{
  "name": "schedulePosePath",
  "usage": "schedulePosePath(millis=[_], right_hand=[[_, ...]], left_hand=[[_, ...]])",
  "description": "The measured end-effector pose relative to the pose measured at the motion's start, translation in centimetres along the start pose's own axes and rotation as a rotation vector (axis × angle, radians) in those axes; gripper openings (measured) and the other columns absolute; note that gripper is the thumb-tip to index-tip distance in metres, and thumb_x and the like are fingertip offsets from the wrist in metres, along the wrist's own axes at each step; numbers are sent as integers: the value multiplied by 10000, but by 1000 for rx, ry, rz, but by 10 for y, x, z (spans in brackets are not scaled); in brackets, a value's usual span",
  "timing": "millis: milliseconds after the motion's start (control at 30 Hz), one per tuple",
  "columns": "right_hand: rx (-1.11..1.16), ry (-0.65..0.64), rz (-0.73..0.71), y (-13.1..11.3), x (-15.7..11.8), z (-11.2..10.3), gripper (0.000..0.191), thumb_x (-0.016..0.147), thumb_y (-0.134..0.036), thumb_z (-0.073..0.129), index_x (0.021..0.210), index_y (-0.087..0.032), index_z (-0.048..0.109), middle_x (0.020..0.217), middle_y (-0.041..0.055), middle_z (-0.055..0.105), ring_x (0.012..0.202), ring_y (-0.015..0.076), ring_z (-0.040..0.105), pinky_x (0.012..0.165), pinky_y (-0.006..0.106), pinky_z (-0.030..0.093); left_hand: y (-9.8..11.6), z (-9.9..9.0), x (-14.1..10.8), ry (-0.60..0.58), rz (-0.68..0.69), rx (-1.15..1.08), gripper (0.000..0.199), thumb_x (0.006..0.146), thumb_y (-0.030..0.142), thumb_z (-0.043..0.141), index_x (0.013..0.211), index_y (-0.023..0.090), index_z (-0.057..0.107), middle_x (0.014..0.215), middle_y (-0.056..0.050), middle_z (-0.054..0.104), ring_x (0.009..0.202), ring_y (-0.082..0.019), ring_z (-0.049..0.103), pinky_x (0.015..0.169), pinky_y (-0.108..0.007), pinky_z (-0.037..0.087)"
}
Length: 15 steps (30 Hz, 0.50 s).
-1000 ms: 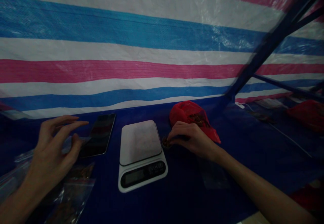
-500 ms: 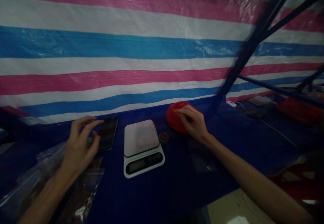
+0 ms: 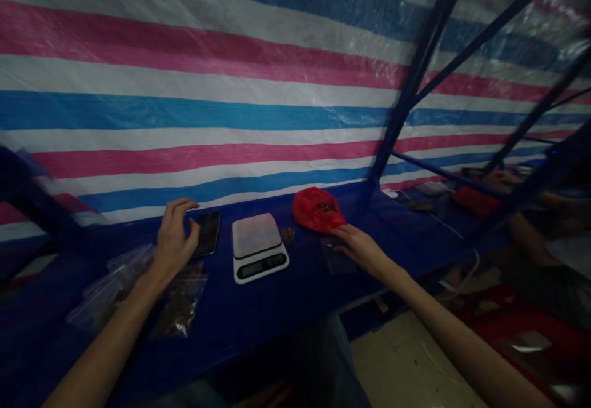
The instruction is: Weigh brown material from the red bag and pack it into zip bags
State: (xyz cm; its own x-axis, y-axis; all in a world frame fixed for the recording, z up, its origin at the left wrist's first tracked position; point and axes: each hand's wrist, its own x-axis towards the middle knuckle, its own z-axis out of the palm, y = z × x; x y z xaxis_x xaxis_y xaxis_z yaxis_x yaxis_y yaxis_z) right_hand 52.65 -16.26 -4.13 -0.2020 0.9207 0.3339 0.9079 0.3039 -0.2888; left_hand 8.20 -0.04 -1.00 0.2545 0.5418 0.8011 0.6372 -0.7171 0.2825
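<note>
My left hand [image 3: 178, 236] hovers beside a dark smartphone [image 3: 207, 233], its thumb and curled fingers apart with nothing between them. The fingers of my right hand [image 3: 360, 247] reach the near edge of a red bag [image 3: 307, 210]; the thumb is spread below them. Small brown pieces [image 3: 325, 207] show in the bag's mouth. Under the right fingertips lies a flat clear plastic bag [image 3: 337, 260]. Between my hands stands a white kitchen scale [image 3: 256, 237], its platform bare. A small round cup of brown pieces [image 3: 288, 234] sits at the scale's right side.
Filled clear zip bags [image 3: 180, 303] lie around my left forearm on the blue table [image 3: 249, 316]. A striped tarp [image 3: 207, 112] hangs behind, and a blue metal frame [image 3: 392, 131] rises at the right. Another person's hand [image 3: 501, 180] is at the far right.
My right hand has moved from over the red bag to its near right edge, uncovering the brown pieces inside. The left hand remains near the phone. The camera view has shifted.
</note>
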Motion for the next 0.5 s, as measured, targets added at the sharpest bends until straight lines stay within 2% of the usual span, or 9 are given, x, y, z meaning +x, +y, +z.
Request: schedulePosePath(millis=[67, 167, 267, 300, 367, 400, 433, 500], right_hand=[[-25, -40, 40, -1, 1, 3, 341, 905, -92, 653, 1231, -181, 695, 1194, 139, 700, 1136, 266, 663, 980, 405, 539], [-16, -49, 46, -16, 5, 1, 178, 916, -58, 611, 1023, -157, 714, 1040, 110, 688, 1032, 232, 653, 907, 352, 518], [84, 29, -25, -50, 14, -7, 118, 928, -67, 614, 885, -158, 677, 938, 69, 644, 911, 200, 621, 818, 316, 485], [149, 62, -64, -64, 19, -9, 106, 924, -73, 632, 877, -161, 668, 920, 56, 634, 877, 189, 609, 792, 303, 474], [303, 110, -153, -94, 28, -11, 87, 909, -83, 677, 906, -169, 666, 900, 34, 626, 841, 172, 593, 765, 284, 459], [371, 127, -190, -107, 33, -10, 97, 906, -86, 690, 943, -174, 673, 901, 27, 626, 840, 167, 591, 765, 279, 454], [434, 135, -220, -118, 38, -8, 113, 906, -91, 699, 974, -179, 677, 903, 22, 626, 836, 162, 589, 762, 275, 451], [539, 123, -240, -134, 44, -2, 148, 905, -110, 718, 1027, -186, 681, 912, 15, 627, 829, 156, 588, 754, 269, 450]], left_hand=[[26, -1, -4, -27, 20, -72, 221, 947, 176, 478, 1154, 189, 554, 1179, -114, 573, 1183, -272, 577, 1062, -467, 477], [74, -4, -23, -76, -25, -232, 227, 978, 176, 465, 1187, 220, 542, 1172, -97, 593, 1137, -237, 605, 1008, -415, 507], [118, -1, -45, -307, -106, -400, 197, 991, 246, 520, 1183, 256, 561, 1166, -89, 638, 1098, -237, 633, 971, -407, 527], [128, 1, -50, -413, -126, -465, 284, 970, 284, 587, 1251, 263, 552, 1238, -97, 637, 1150, -247, 627, 1006, -413, 518], [143, 6, -52, -604, -190, -608, 527, 903, 348, 718, 1383, 271, 513, 1352, -93, 626, 1219, -255, 618, 1062, -407, 493], [147, 9, -51, -679, -214, -673, 551, 885, 370, 746, 1383, 259, 537, 1341, -87, 644, 1200, -256, 630, 1051, -394, 496], [149, 11, -49, -721, -234, -724, 520, 883, 387, 751, 1353, 245, 581, 1298, -77, 671, 1156, -252, 646, 1023, -378, 504], [150, 14, -45, -710, -269, -777, 384, 911, 399, 717, 1247, 219, 671, 1174, -58, 717, 1047, -234, 666, 956, -348, 512]])
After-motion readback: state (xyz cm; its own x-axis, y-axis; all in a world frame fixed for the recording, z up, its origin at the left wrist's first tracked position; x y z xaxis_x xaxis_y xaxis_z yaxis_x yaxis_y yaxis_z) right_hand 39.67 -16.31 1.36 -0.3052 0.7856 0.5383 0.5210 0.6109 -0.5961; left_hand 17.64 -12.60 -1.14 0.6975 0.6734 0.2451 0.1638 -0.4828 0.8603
